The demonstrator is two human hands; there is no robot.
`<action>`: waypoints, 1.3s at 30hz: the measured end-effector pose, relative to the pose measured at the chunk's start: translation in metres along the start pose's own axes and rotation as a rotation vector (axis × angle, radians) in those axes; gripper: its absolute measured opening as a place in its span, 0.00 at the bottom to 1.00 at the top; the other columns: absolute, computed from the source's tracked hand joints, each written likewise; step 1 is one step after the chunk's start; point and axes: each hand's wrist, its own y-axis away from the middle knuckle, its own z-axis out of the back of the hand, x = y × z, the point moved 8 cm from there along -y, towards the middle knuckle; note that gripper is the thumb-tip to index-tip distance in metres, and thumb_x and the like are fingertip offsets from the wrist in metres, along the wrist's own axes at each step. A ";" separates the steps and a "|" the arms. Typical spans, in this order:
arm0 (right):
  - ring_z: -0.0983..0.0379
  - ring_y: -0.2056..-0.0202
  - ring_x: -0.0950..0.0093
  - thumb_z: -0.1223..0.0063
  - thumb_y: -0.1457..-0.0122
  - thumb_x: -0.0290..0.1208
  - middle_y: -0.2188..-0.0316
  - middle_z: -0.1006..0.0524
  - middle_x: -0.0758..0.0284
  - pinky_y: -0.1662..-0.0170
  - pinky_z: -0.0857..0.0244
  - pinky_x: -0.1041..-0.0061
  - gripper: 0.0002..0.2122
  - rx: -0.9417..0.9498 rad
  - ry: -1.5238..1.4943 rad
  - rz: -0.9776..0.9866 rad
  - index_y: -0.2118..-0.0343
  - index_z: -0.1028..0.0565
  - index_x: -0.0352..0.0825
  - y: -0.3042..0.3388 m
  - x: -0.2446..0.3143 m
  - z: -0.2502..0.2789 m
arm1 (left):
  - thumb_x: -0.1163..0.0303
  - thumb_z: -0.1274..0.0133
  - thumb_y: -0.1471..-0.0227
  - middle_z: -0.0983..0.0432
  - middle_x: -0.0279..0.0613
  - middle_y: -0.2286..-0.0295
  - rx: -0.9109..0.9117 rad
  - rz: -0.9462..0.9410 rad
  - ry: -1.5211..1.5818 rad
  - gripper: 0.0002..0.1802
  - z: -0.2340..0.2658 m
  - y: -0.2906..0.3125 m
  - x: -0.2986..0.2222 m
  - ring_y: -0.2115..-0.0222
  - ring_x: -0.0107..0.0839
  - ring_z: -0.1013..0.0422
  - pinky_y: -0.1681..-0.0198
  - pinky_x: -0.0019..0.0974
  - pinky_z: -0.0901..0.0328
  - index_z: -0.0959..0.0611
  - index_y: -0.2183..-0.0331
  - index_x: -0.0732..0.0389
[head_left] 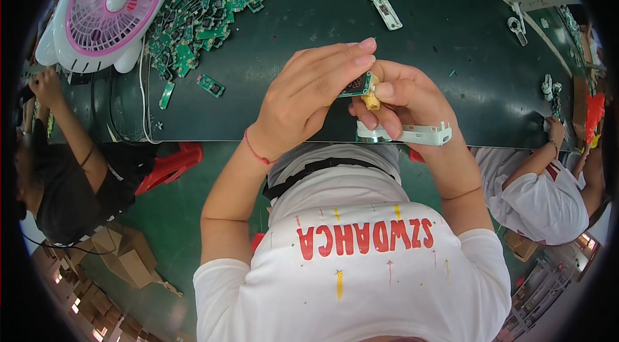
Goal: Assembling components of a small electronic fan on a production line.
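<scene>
A small green circuit board (353, 86) with dark components is between my hands, just above the table's near edge. My left hand (306, 87) lies over it with long, close-set fingers and appears to grip it; its thumb is mostly hidden. At the board's right end, my right hand (412, 93) pinches a crumpled-looking yellow piece (371, 100) between thumb and fingers. Just below, a long white plastic housing (425, 134) runs along the table edge beside my right wrist. My lower right fingertips overlap it; whether they hold it, I cannot tell.
A pile of green circuit boards (213, 3) covers the far left, with a loose board (211, 85) nearer. Beside it stands a white and pink fan (116, 0) with a cable. A white plastic part (382, 4) lies far ahead. People work at both sides, near a red stool (169, 168).
</scene>
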 end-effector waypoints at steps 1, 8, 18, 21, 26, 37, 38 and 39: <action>0.33 0.79 0.78 0.52 0.46 0.33 0.86 0.30 0.65 0.73 0.41 0.82 0.09 0.001 0.000 -0.002 0.74 0.30 0.31 0.000 0.000 -0.001 | 0.84 0.53 0.60 0.27 0.45 0.55 -0.002 -0.010 0.016 0.27 0.000 0.000 0.000 0.56 0.40 0.29 0.58 0.35 0.36 0.26 0.52 0.61; 0.32 0.78 0.79 0.52 0.44 0.32 0.84 0.29 0.66 0.72 0.40 0.83 0.09 0.038 0.000 0.040 0.73 0.30 0.30 -0.005 -0.002 0.004 | 0.89 0.57 0.63 0.27 0.54 0.57 0.045 -0.031 0.028 0.27 -0.001 -0.004 -0.002 0.55 0.49 0.30 0.51 0.40 0.36 0.26 0.55 0.69; 0.33 0.58 0.68 0.45 0.56 0.20 0.53 0.31 0.57 0.60 0.35 0.71 0.05 -0.218 1.110 1.121 0.75 0.28 0.33 0.025 0.048 -0.020 | 0.66 0.66 0.40 0.29 0.37 0.75 0.036 1.092 0.929 0.22 -0.048 0.062 0.047 0.77 0.19 0.33 0.78 0.24 0.38 0.34 0.46 0.58; 0.30 0.61 0.70 0.45 0.62 0.22 0.55 0.26 0.70 0.58 0.35 0.70 0.06 -0.031 1.334 1.175 0.77 0.26 0.36 0.019 0.027 -0.027 | 0.59 0.67 0.40 0.29 0.37 0.76 0.121 1.194 1.367 0.19 -0.069 0.074 0.031 0.79 0.24 0.32 0.79 0.25 0.39 0.27 0.60 0.61; 0.31 0.55 0.69 0.42 0.61 0.26 0.59 0.24 0.71 0.52 0.41 0.66 0.06 0.121 1.506 1.243 0.76 0.26 0.38 0.027 0.024 -0.039 | 0.63 0.57 0.44 0.30 0.36 0.77 0.158 1.322 1.696 0.11 -0.088 0.084 0.026 0.79 0.25 0.31 0.80 0.27 0.38 0.25 0.69 0.59; 0.29 0.70 0.72 0.40 0.59 0.23 0.68 0.24 0.69 0.61 0.39 0.71 0.11 -0.076 1.733 1.050 0.69 0.24 0.36 0.019 0.048 -0.017 | 0.69 0.59 0.42 0.29 0.44 0.61 -0.224 1.101 1.363 0.24 -0.063 0.066 0.061 0.69 0.32 0.28 0.66 0.31 0.32 0.40 0.44 0.59; 0.29 0.71 0.71 0.40 0.58 0.21 0.69 0.24 0.68 0.62 0.38 0.72 0.12 -0.150 1.733 0.955 0.68 0.24 0.35 0.015 0.047 -0.008 | 0.70 0.58 0.42 0.28 0.46 0.60 -0.198 1.061 1.253 0.25 -0.057 0.062 0.061 0.68 0.33 0.27 0.64 0.32 0.32 0.40 0.44 0.59; 0.29 0.72 0.71 0.41 0.57 0.20 0.71 0.24 0.68 0.64 0.37 0.73 0.13 -0.200 1.724 0.972 0.65 0.24 0.35 0.016 0.049 -0.004 | 0.74 0.55 0.44 0.29 0.49 0.57 -0.182 1.056 1.248 0.26 -0.057 0.059 0.060 0.66 0.34 0.26 0.61 0.33 0.31 0.40 0.44 0.60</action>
